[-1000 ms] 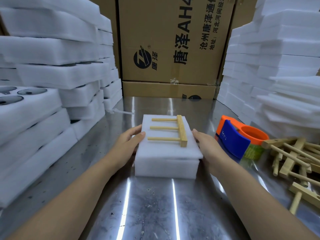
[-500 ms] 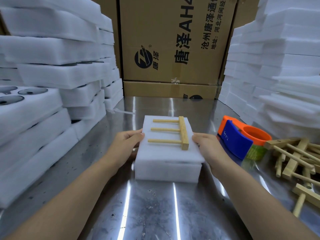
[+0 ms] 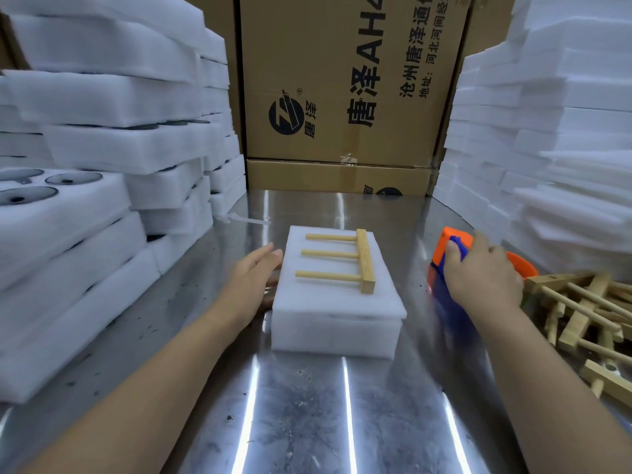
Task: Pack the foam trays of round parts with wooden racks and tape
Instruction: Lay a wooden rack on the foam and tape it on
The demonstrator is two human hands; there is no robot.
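While foam tray stack [image 3: 337, 313] sits mid steel table [image 3: 307, 422], wooden rack [image 3: 364, 260] lies flat on top sheet, three pegs pointing left. left hand [image 3: 251, 282] at stack's left edge: fingers straight, together, tips touching foam side, clear of rack. right hand [image 3: 482, 271] apart from stack, gripping orange-blue tape dispenser [image 3: 444, 244] beside it: thumb on blue face, fingers curled over top, slightly blurred. Far right: loose racks [image 3: 588, 313] piled. Left: filled foam trays [image 3: 85, 234] stacked. Right: foam sheets [image 3: 564, 165]. Behind: cardboard boxes [image 3: 342, 80].

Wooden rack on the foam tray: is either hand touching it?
No: the wooden rack lies free; the left hand is beside the foam tray, the right hand grips the tape dispenser.
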